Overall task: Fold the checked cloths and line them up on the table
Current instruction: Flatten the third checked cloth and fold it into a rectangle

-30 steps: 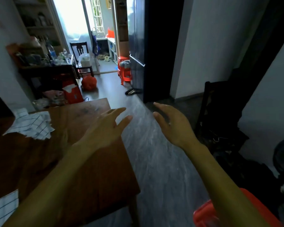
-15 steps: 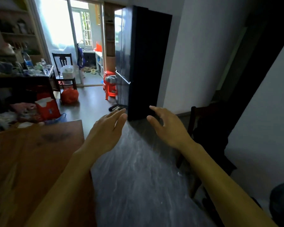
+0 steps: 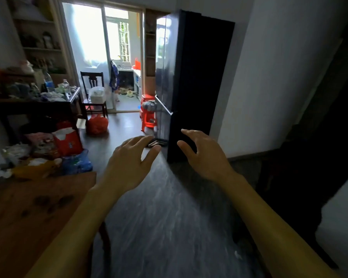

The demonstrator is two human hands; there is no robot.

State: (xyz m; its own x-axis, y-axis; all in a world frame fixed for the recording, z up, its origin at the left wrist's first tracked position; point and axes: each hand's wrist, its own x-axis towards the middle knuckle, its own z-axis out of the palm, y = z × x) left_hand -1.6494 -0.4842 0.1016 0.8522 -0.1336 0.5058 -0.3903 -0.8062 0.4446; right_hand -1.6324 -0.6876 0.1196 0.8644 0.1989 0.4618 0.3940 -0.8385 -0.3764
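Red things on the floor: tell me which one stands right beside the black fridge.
The red plastic stool, touching distance from the black fridge. The red bag lies farther left by the dark wooden chair, and the red carton nearer the table.

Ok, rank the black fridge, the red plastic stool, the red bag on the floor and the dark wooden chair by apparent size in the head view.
1. Black fridge
2. Dark wooden chair
3. Red plastic stool and red bag: these look alike, so no ranking.
The chair stands farther back, so its real size is unsure.

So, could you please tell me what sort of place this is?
Most likely a lived-in home, a dining or kitchen area: a tall dark fridge stands by the doorway, a wooden table sits on the left, and a cluttered side table holds bottles.
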